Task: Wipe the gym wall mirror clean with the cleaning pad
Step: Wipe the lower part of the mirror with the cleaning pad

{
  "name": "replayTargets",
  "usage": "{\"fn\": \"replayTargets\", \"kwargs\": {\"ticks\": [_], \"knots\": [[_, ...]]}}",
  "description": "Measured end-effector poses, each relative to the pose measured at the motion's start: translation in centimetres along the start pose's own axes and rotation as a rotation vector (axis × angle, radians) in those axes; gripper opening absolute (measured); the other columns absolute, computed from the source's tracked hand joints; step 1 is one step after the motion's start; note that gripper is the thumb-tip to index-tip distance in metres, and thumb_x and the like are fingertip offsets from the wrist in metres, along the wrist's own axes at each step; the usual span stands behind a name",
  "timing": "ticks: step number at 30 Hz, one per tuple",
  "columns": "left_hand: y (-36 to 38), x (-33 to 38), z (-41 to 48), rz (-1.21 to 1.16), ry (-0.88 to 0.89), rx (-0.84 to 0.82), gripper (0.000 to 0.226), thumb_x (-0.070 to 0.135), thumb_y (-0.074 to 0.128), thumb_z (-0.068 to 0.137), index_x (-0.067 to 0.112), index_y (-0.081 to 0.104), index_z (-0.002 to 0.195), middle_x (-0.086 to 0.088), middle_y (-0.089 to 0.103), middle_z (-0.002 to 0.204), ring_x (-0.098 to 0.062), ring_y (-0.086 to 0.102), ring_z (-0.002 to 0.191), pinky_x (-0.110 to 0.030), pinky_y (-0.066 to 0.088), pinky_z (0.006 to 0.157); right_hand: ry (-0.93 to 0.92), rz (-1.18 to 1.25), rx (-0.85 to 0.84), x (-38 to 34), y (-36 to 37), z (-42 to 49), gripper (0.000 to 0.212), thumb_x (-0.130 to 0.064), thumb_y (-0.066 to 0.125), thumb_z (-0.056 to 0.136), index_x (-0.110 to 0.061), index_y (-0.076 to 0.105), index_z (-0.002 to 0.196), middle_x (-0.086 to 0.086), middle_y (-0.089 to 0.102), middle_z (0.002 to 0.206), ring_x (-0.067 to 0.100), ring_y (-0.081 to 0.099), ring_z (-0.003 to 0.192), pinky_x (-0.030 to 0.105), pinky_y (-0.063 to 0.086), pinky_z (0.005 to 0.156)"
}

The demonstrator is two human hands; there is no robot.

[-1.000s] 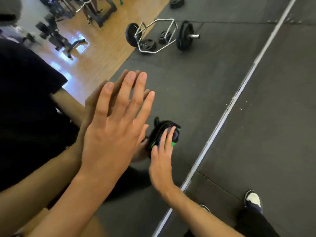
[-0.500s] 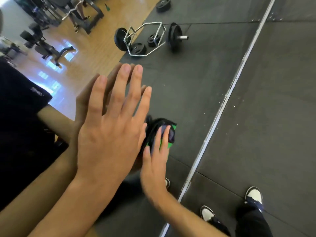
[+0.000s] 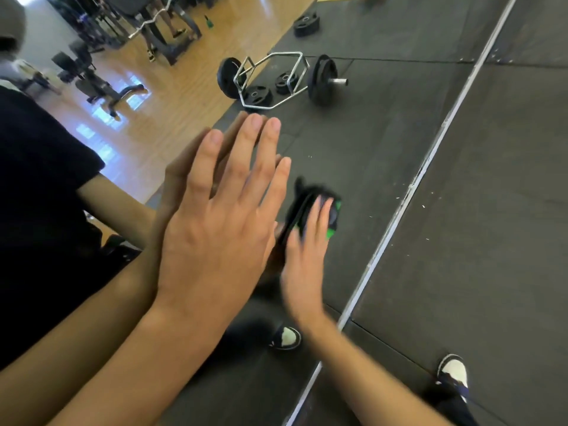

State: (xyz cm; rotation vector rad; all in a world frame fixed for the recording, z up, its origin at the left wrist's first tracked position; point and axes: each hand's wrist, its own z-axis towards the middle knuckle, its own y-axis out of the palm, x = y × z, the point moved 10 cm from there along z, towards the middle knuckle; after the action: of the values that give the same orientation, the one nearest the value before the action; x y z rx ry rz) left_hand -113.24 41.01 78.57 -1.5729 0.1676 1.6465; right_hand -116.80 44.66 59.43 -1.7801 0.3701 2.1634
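Pressing the black-and-green cleaning pad (image 3: pixel 319 212) flat to the mirror (image 3: pixel 384 142) low near its frame under straight right-hand (image 3: pixel 304 269) fingers, sliding slightly up since before, mid-wipe, left hand (image 3: pixel 221 229) spread flat on glass, no legible writing anywhere.

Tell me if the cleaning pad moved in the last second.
Yes. The cleaning pad slid upward in frame, farther from the floor seam meeting the mirror's bottom strip.
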Motion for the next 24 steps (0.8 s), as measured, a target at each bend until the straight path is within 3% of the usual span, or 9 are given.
{"fn": "replayTargets", "kwargs": {"ticks": [2,4,10,13,16,20,21,23,24], "knots": [[-0.1,0.2,0.0,0.016,0.030,0.003,0.071,0.048,0.032,0.107,0.014,0.016,0.168,-0.028,-0.005,0.173,-0.043,0.004,0.161,-0.061,-0.007,0.123,-0.034,0.049,-0.111,-2.3,2.0,-7.9,0.062,-0.051,0.031,0.107,-0.064,-0.007,0.155,-0.021,-0.010,0.171,0.013,-0.004,0.160,0.054,0.008,0.129],[-0.3,0.1,-0.1,0.025,0.021,0.018,0.071,0.049,0.029,0.107,0.015,0.015,0.168,-0.028,-0.007,0.173,-0.044,0.003,0.161,-0.062,-0.006,0.123,-0.015,0.044,-0.115,-1.7,1.7,-7.0,0.062,-0.048,0.031,0.106,-0.065,-0.004,0.154,-0.014,-0.009,0.173,0.012,-0.004,0.160,0.055,0.011,0.129],[-0.5,0.1,0.1,0.045,0.023,-0.004,0.073,0.051,0.030,0.106,0.017,0.014,0.168,-0.026,-0.004,0.174,-0.042,0.005,0.162,-0.060,-0.003,0.124,0.064,-0.036,0.035,-0.8,-3.9,12.1,0.060,-0.038,0.025,0.109,-0.026,0.011,0.166,0.000,0.003,0.174,0.014,0.009,0.159,0.041,0.014,0.126],[-0.5,0.1,0.1,0.056,0.021,-0.007,0.072,0.051,0.032,0.106,0.017,0.017,0.168,-0.027,-0.003,0.174,-0.042,0.006,0.162,-0.060,-0.002,0.124,0.007,-0.086,0.054,-0.8,-3.9,12.3,0.059,-0.025,0.025,0.109,-0.008,0.015,0.164,0.001,0.002,0.173,0.021,0.010,0.159,0.038,0.016,0.121],[-0.4,0.2,0.2,0.047,0.026,-0.006,0.071,0.051,0.032,0.107,0.016,0.019,0.167,-0.027,-0.003,0.174,-0.042,0.005,0.161,-0.061,-0.004,0.124,-0.024,-0.139,-0.029,0.2,0.6,1.8,0.058,-0.041,0.012,0.111,-0.034,-0.008,0.164,0.006,-0.004,0.174,0.026,-0.002,0.161,0.059,0.012,0.127],[-0.1,0.0,0.2,0.017,0.023,-0.018,0.074,0.050,0.038,0.107,0.013,0.018,0.168,-0.027,-0.003,0.174,-0.044,0.001,0.160,-0.062,-0.008,0.123,-0.038,-0.087,-0.167,-0.3,3.2,-9.1,0.056,-0.064,0.012,0.107,-0.057,-0.007,0.159,-0.014,-0.015,0.172,0.019,-0.006,0.161,0.058,0.013,0.127],[-0.1,0.0,0.2,0.014,0.020,-0.021,0.073,0.049,0.037,0.107,0.013,0.018,0.168,-0.027,-0.004,0.174,-0.044,0.001,0.161,-0.061,-0.008,0.123,-0.044,-0.097,-0.182,-0.1,3.1,-8.1,0.056,-0.063,0.013,0.108,-0.052,0.003,0.162,-0.009,-0.013,0.173,0.021,-0.005,0.161,0.058,0.012,0.127],[-0.2,0.1,0.2,0.015,0.021,-0.021,0.071,0.048,0.034,0.108,0.013,0.018,0.168,-0.027,-0.005,0.174,-0.044,0.003,0.162,-0.061,-0.009,0.123,-0.065,-0.184,-0.103,0.1,1.6,-2.3,0.058,-0.049,0.014,0.112,-0.019,0.033,0.158,0.011,-0.001,0.174,0.031,0.001,0.161,0.062,0.013,0.126],[-0.3,0.1,0.2,0.022,0.020,-0.018,0.071,0.048,0.032,0.108,0.013,0.017,0.168,-0.027,-0.005,0.174,-0.043,0.003,0.162,-0.061,-0.010,0.123,-0.069,-0.207,-0.059,0.1,0.5,1.6,0.059,-0.047,0.015,0.112,-0.009,0.034,0.153,0.016,0.005,0.173,0.033,0.004,0.161,0.062,0.013,0.126]]}}
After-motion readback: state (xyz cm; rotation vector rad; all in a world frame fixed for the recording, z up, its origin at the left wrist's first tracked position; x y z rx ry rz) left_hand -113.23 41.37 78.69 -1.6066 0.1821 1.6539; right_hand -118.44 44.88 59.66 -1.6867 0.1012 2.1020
